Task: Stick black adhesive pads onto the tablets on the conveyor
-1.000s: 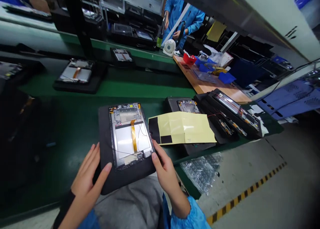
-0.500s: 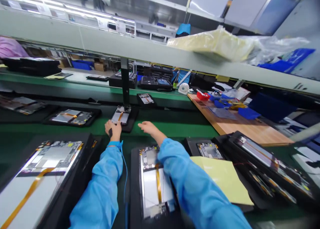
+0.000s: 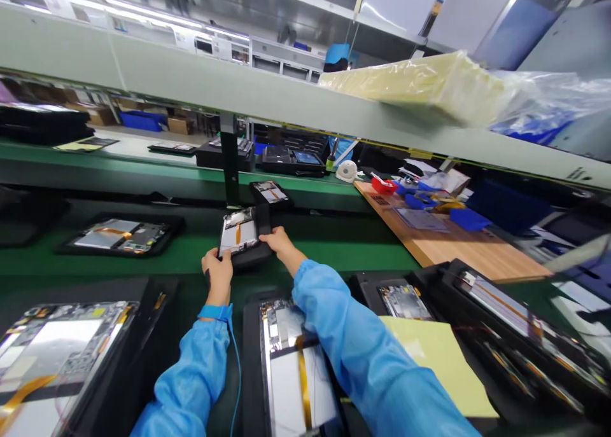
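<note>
On the belt [image 3: 334, 249], left hand [image 3: 217, 275] and right hand [image 3: 281, 242] fingers grip a tablet tray [image 3: 258, 254]

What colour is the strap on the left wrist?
The wrist strap on the left hand is bright blue; it shows best in the head view.
</note>
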Available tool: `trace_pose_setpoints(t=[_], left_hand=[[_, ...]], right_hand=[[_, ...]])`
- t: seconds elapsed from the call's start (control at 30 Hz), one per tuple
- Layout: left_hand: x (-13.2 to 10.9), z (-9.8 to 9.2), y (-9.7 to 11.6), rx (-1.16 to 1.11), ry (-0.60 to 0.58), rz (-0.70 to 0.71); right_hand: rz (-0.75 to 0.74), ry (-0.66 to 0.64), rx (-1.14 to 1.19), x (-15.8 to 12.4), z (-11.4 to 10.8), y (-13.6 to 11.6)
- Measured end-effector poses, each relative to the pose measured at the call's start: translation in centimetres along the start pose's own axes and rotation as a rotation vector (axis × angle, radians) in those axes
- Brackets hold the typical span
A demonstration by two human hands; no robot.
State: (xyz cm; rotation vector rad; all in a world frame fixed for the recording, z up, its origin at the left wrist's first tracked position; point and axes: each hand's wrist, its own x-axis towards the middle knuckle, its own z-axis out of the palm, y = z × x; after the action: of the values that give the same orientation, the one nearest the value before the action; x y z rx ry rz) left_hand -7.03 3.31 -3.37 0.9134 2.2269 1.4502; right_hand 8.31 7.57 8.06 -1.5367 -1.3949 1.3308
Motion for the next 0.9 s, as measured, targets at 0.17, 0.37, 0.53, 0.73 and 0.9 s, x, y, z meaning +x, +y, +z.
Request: trace_pose_setpoints(t=[0.17, 0.37, 0.53, 0.73, 0.9], left_hand=[[-10.3, -5.6, 0.3, -0.175, -0.125, 0.197], [-24.7, -16.2, -3.4, -0.2, -0.348, 0.378], [-28.0, -20.0, -6.8, 0.042, -0.441, 0.601], [-26.0, -20.8, -5.1, 0.231, -0.348, 1.105], [-26.1, -18.1, -1.1, 0.182, -0.595, 1.571]], right_hand=[[0.002, 0.067, 0.156, -8.3, -5.4, 3.0], [-0.073, 0.096, 0.279, -24.2, -9.8, 11.5], [-0.073, 0.148, 0.235, -30.7, -9.2, 16.4], [-0.405, 0.309, -0.256, -33.0, -10.0, 17.0], [-0.547, 0.067, -0.439, -33.2, -11.6, 16.1]])
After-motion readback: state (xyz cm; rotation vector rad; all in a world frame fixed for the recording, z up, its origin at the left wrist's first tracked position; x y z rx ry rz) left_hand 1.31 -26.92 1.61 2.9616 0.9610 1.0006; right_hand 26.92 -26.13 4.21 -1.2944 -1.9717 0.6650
